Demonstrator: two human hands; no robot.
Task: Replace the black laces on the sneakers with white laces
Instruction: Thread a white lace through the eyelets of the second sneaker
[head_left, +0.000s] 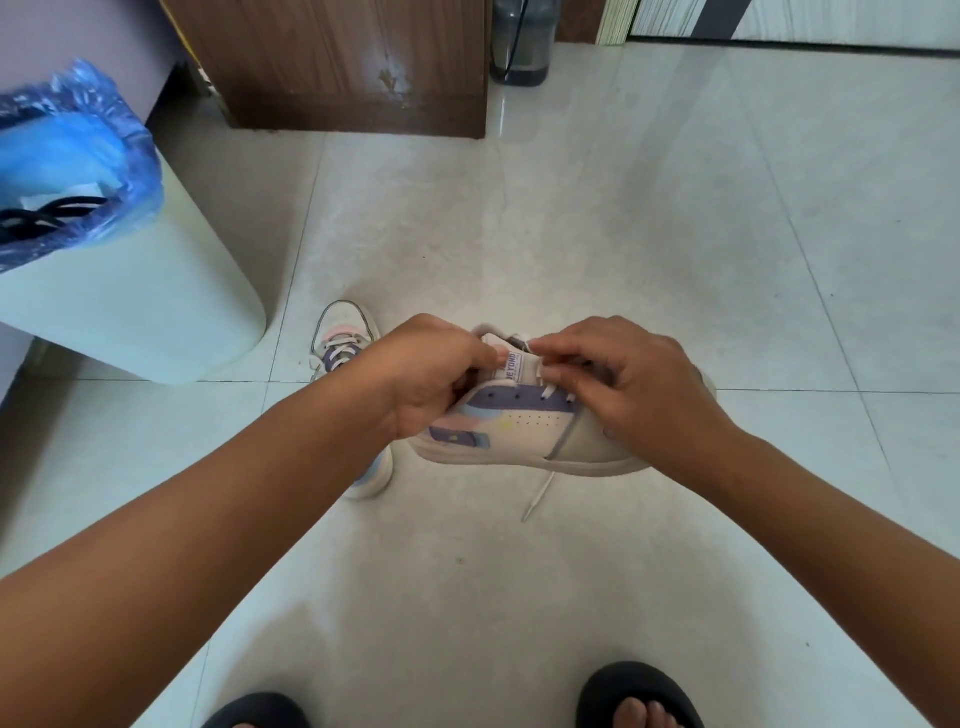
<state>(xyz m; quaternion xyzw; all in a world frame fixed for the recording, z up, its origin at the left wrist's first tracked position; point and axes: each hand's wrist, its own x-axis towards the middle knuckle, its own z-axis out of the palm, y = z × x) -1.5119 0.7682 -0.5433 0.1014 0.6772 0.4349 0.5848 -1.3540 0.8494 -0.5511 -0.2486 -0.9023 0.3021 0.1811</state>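
Note:
I hold a cream sneaker (524, 436) with purple and pastel panels up above the floor, its side turned toward me. My left hand (431, 376) grips its heel end and tongue. My right hand (623, 379) pinches the white lace (540, 371) at the upper eyelets. A loose end of the white lace (540, 491) hangs below the sole. The second sneaker (340, 348) stands on the floor behind my left hand, threaded with a white lace and partly hidden by my arm. Black laces (41, 215) lie in the bin at the left.
A pale green bin (140, 312) lined with a blue plastic bag (88, 135) stands at the left. A wooden cabinet (337, 62) and a dark water bottle (519, 41) stand at the back. My feet in black slippers (634, 696) are on the tiled floor at the bottom.

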